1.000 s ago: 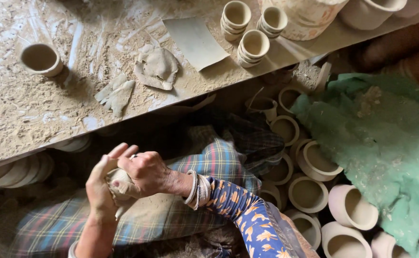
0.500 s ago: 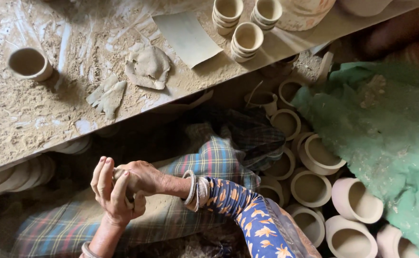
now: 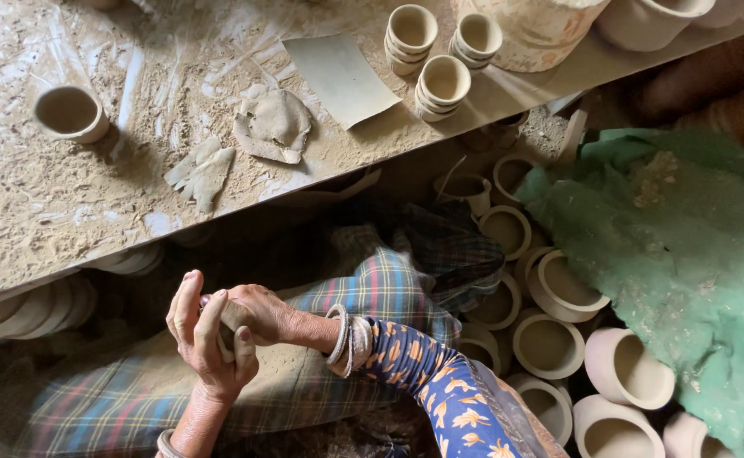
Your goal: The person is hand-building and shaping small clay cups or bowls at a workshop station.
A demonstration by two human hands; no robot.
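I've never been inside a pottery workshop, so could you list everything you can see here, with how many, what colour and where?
Single clay cup: one, pale brown, far left of the board.
Stacked cups: three stacks, pale brown, top middle of the board.
Flat clay scraps: two, grey-brown, middle of the board.
Flat sheet: one, grey-green, beside the stacks.
Work board: one, dusted with sand and clay, across the top.
Pots on the floor: many, pale clay and some pinkish, lower right.
Green cloth: one, crumpled, right side.
Checked cloth: one, over the lap.
Clay lump: one, between the palms, mostly hidden.
Left hand: pressed on the lump.
Right hand: bangles at the wrist, on the lump.
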